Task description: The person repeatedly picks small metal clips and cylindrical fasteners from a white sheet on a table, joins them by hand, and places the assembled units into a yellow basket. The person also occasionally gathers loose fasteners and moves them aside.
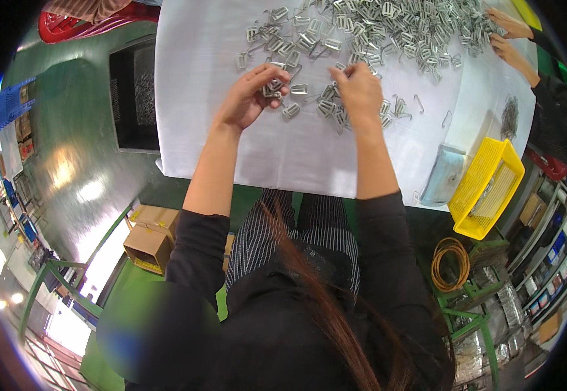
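Observation:
My left hand is curled over the white table, pinching a small silver metal buckle between thumb and fingers. My right hand rests on a cluster of the same metal buckles, fingers bent down among them; what it grips is hidden under the fingers. A large heap of silver buckles and wire hooks spreads across the far half of the table. A few loose wire hooks lie to the right of my right hand.
Another person's hands work at the heap's far right. A yellow plastic basket hangs off the table's right edge beside a clear bag. A black bin stands left of the table; cardboard boxes sit on the green floor.

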{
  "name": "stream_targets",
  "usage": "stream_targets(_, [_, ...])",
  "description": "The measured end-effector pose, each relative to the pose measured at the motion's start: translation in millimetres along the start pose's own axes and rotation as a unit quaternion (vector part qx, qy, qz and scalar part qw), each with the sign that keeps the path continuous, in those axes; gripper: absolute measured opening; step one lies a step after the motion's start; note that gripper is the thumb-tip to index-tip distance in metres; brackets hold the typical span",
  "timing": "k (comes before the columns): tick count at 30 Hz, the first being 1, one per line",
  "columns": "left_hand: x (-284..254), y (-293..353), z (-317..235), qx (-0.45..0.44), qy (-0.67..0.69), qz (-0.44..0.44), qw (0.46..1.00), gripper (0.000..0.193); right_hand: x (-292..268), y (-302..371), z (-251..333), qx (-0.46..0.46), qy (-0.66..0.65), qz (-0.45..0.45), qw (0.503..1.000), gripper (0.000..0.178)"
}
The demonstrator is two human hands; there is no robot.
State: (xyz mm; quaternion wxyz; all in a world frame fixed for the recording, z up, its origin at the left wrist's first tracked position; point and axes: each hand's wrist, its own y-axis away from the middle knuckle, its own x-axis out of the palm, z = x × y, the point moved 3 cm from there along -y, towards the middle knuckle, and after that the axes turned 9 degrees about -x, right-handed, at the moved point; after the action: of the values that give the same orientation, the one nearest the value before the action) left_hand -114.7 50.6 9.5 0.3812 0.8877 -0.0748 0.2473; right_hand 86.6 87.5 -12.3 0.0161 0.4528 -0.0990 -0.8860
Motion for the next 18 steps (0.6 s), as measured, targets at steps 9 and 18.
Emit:
stream_targets(9, [12,-14,20,0.105,-0.534,-0.122,0.830,0.018,-22,13,-21,0.110,-0.573,0.169,0.795,0.027])
stream_targets(18, [-28,15,27,-0.009,-0.174,-0.073,0.982,0.020,12,56,-5,-0.135,0.029,0.062,0.988,0.028])
